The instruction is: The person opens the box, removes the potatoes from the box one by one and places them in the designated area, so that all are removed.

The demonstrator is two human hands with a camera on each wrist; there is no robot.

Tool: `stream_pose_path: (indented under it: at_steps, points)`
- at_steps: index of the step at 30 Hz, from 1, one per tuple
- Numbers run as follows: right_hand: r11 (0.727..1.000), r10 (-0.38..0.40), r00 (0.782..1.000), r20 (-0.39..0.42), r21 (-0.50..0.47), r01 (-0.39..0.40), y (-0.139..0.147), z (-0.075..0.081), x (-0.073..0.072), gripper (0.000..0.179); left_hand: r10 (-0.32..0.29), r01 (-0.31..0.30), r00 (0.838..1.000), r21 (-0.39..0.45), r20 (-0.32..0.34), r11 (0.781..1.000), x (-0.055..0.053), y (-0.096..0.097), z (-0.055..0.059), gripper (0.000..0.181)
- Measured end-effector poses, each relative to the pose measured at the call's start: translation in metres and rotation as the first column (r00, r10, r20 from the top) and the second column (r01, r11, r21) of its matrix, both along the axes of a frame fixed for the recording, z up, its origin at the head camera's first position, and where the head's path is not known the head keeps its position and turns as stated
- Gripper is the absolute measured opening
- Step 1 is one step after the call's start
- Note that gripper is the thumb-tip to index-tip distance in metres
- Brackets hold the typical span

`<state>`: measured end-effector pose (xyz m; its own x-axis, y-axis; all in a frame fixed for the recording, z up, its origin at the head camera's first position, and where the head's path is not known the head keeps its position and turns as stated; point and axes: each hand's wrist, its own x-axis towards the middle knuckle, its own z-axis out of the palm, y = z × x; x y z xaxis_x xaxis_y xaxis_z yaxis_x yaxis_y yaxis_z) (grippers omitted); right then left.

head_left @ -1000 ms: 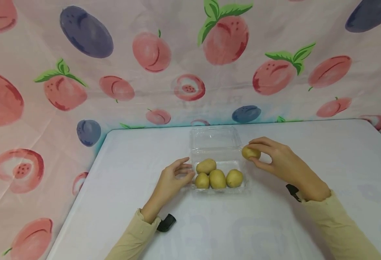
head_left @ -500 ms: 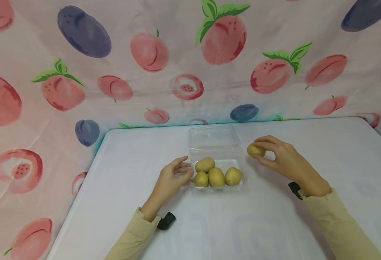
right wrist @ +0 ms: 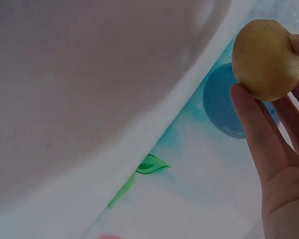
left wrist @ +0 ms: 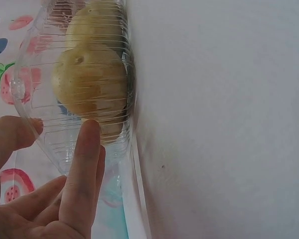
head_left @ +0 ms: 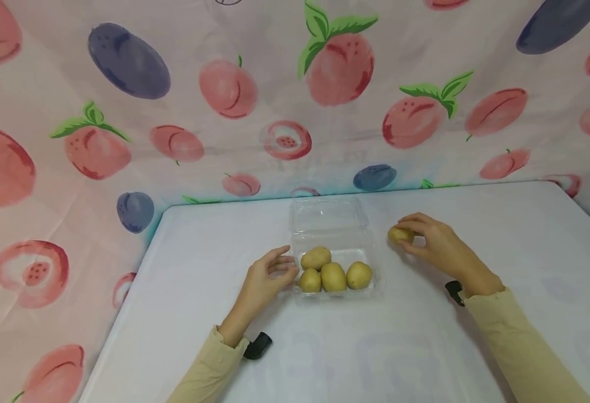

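A clear plastic clamshell box [head_left: 360, 253] stands on the table with its lid [head_left: 329, 215] folded back. Several yellow potatoes [head_left: 333, 277] fill its front row and back left corner; the back right is bare. My left hand [head_left: 265, 280] rests at the box's left side with fingers extended. In the left wrist view its fingertips meet the ribbed wall beside a potato [left wrist: 89, 82], the thumb near the rim. To the right of the box, my right hand [head_left: 438, 243] pinches another potato [head_left: 396, 235] between thumb and fingers, close over the table.
The white-covered table [head_left: 214, 240] reaches back to a fruit-printed cloth [head_left: 174, 67] hanging behind it and along the left. A black wrist device [head_left: 258, 346] sits at the left cuff, another [head_left: 454, 292] at the right.
My right hand has carried its potato rightward, away from the box, and lower toward the table. The left hand stays at the box's side. The head view has shifted slightly.
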<state>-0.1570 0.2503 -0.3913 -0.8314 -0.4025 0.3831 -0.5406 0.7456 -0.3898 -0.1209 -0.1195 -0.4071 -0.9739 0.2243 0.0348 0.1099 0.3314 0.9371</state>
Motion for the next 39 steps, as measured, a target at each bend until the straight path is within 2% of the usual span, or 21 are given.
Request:
stream_pose_path:
  at_steps: [6,14,21,32,35,39]
  points:
    - [1.0,-0.021,0.995,0.095,-0.006,0.022,0.004,-0.008,-0.001,0.032,-0.002,0.002,1.0,-0.001,0.024,1.0,0.003,0.0,-0.003,0.055]
    - [1.0,-0.019,0.996,0.088,-0.003,0.019,0.005,-0.012,-0.005,0.031,0.0,-0.001,1.0,0.019,0.029,1.0,0.004,-0.001,-0.004,0.056]
    - [0.998,-0.018,0.981,0.194,-0.048,0.027,0.004,-0.013,-0.009,0.028,0.016,-0.016,1.0,-0.013,0.012,1.0,0.006,-0.003,-0.002,0.054]
    - [0.998,-0.03,0.964,0.264,-0.045,0.044,0.004,-0.009,-0.012,0.026,0.02,-0.02,1.0,0.006,0.012,1.0,0.005,-0.002,-0.003,0.053]
    - [0.998,-0.048,0.962,0.268,-0.027,0.057,0.006,-0.008,-0.013,0.027,0.016,-0.016,1.0,0.006,0.009,1.0,0.004,-0.001,-0.002,0.054]
    - [0.998,-0.055,0.97,0.237,0.008,0.054,0.007,-0.005,-0.014,0.027,0.017,-0.017,1.0,0.011,-0.004,1.0,0.003,0.001,0.001,0.054]
